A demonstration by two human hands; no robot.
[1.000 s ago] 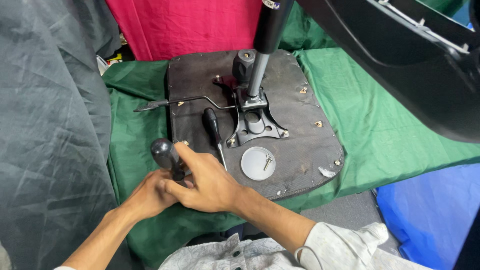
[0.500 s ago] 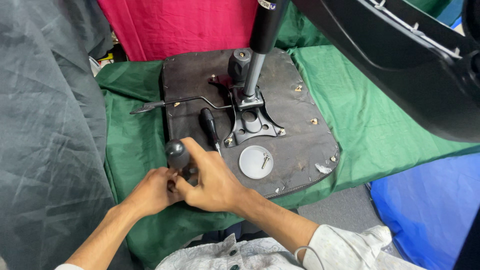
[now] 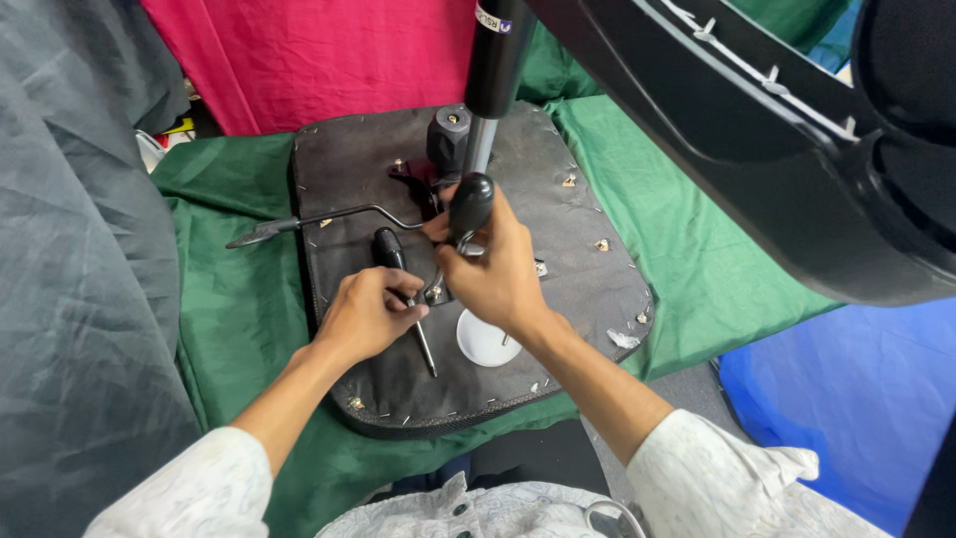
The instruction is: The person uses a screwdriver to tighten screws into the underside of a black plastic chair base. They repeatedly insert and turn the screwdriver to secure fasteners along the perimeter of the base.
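An upturned office chair seat (image 3: 568, 289) lies on a green cloth, its dark underside up. A metal mechanism plate with a gas cylinder (image 3: 495, 70) stands at its middle. My right hand (image 3: 495, 269) grips a black-handled screwdriver (image 3: 470, 207), tip down at the plate's front edge. My left hand (image 3: 366, 314) rests beside it, fingertips at the plate's corner, lying over a second black-handled screwdriver (image 3: 390, 251) that lies flat on the seat. A white round lid (image 3: 485, 344) with a screw sits just in front of my right wrist.
A bent lever rod (image 3: 319, 219) sticks out left from the mechanism. A black chair base (image 3: 797, 149) looms at the upper right. Green cloth (image 3: 717, 249) covers the surface, with grey fabric (image 3: 70, 249) at left, red fabric (image 3: 329, 50) behind and blue plastic (image 3: 846, 399) at right.
Both hands moved from the seat's front edge up to the mechanism plate. My right hand carried the screwdriver along and now holds it upright at the plate.
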